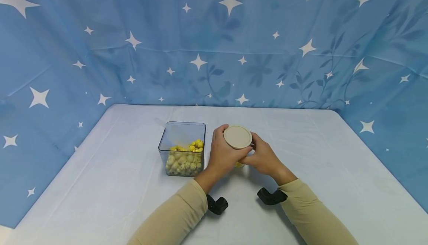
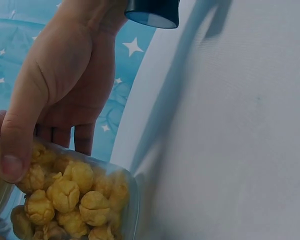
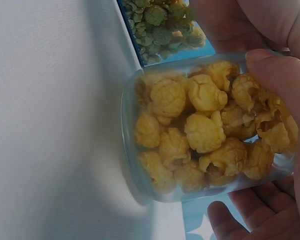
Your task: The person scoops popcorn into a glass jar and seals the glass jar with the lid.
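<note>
A clear jar (image 3: pixel 202 132) of yellow popcorn stands upright on the white table, topped by a round beige lid (image 1: pixel 237 137). My left hand (image 1: pixel 224 152) grips it from the left, with the thumb across the front near the lid. From the other side my right hand (image 1: pixel 264 158) holds the jar, its thumb (image 3: pixel 275 70) on the near side and fingers behind. The two thumbs come close together in the head view. Most of the jar's body is hidden there by the hands; popcorn (image 2: pixel 65 195) shows through its wall in the left wrist view.
Left of the jar stands a clear square container (image 1: pixel 186 128), partly filled with yellow popcorn (image 1: pixel 184 161). A translucent handle-like piece (image 1: pixel 160 122) sticks out over its back left corner. A blue star-patterned cloth (image 1: pixel 200 33) hangs behind the white table (image 1: pixel 100 185).
</note>
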`<control>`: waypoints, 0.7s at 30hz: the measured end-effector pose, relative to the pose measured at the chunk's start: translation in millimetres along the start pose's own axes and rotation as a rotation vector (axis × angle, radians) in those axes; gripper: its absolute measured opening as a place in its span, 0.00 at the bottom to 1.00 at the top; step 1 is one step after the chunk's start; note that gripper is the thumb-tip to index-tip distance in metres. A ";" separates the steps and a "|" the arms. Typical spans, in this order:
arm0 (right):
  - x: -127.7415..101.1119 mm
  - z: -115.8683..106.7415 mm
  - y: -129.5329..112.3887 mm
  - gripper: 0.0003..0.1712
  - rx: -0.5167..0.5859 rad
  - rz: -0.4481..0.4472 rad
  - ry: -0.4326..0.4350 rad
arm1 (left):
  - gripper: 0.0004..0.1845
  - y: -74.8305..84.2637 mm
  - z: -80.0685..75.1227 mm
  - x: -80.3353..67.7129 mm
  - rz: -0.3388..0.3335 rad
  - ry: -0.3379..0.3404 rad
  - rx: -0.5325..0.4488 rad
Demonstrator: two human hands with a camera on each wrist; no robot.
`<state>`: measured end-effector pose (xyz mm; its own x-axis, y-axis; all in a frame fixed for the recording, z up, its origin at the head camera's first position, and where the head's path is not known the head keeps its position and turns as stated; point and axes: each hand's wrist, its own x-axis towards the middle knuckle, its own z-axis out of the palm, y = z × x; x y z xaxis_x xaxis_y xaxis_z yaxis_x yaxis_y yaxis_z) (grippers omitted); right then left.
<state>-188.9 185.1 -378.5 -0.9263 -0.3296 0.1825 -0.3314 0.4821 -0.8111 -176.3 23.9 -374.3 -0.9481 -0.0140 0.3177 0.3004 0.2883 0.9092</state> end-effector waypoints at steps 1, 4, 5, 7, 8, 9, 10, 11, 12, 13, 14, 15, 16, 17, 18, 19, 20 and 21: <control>0.0 -0.1 0.0 0.51 -0.001 -0.001 0.000 | 0.51 0.5 0.1 -0.2 -0.006 0.004 0.000; -0.2 -0.2 -0.3 0.50 -0.001 0.000 -0.001 | 0.52 1.6 -0.8 -0.2 -0.019 -0.006 -0.006; -0.3 -0.3 -0.4 0.50 0.001 0.000 -0.002 | 0.53 1.6 -1.5 0.2 -0.021 -0.015 -0.011; -0.4 -0.5 -0.5 0.50 0.009 -0.001 -0.004 | 0.55 1.6 -3.4 0.6 -0.026 -0.044 -0.020; -0.5 -0.6 -0.4 0.49 0.016 -0.002 -0.005 | 0.56 1.5 -4.6 0.8 -0.027 -0.062 -0.024; -0.6 -0.7 -0.3 0.49 0.020 -0.004 -0.005 | 0.57 1.1 -5.8 1.0 -0.027 -0.082 -0.025; -0.8 -0.7 -0.1 0.50 0.022 -0.006 -0.006 | 0.57 0.4 -7.0 1.2 -0.021 -0.100 -0.026; -0.9 -0.8 0.1 0.50 0.023 -0.007 -0.007 | 0.56 -0.4 -8.3 1.3 -0.014 -0.119 -0.024; -0.9 -0.8 0.2 0.50 0.022 -0.009 -0.007 | 0.56 -1.2 -9.4 1.4 -0.007 -0.138 -0.019; -0.9 -0.7 0.4 0.50 0.017 -0.010 -0.008 | 0.55 -2.1 -10.3 1.6 0.002 -0.153 -0.014; -1.0 -0.6 0.7 0.50 0.013 -0.009 -0.009 | 0.53 -2.9 -11.1 1.8 0.015 -0.165 -0.010; -0.9 -0.4 0.9 0.50 0.007 -0.009 -0.008 | 0.52 -3.4 -11.8 1.9 0.028 -0.170 -0.007; -0.9 -0.3 1.2 0.50 0.003 -0.007 -0.009 | 0.51 -3.9 -12.2 2.0 0.038 -0.172 -0.002; -0.8 -0.1 1.4 0.51 0.002 -0.006 -0.008 | 0.50 -4.1 -12.4 2.2 0.044 -0.171 0.005; -0.8 0.1 1.6 0.51 0.003 -0.004 -0.007 | 0.50 -4.1 -12.4 2.1 0.048 -0.165 0.010; -0.8 0.2 1.7 0.51 0.003 -0.003 -0.006 | 0.49 -4.1 -12.2 2.0 0.048 -0.156 0.013; -0.9 0.2 1.6 0.51 0.004 0.000 -0.005 | 0.49 -4.0 -11.9 2.0 0.047 -0.145 0.017; -0.9 0.3 1.4 0.51 0.006 0.002 -0.005 | 0.49 -3.9 -11.7 2.0 0.045 -0.135 0.021</control>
<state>-188.5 185.9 -379.9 -0.9262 -0.3323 0.1781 -0.3281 0.4777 -0.8150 -178.2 11.6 -374.0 -0.9396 0.1281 0.3174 0.3418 0.3060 0.8885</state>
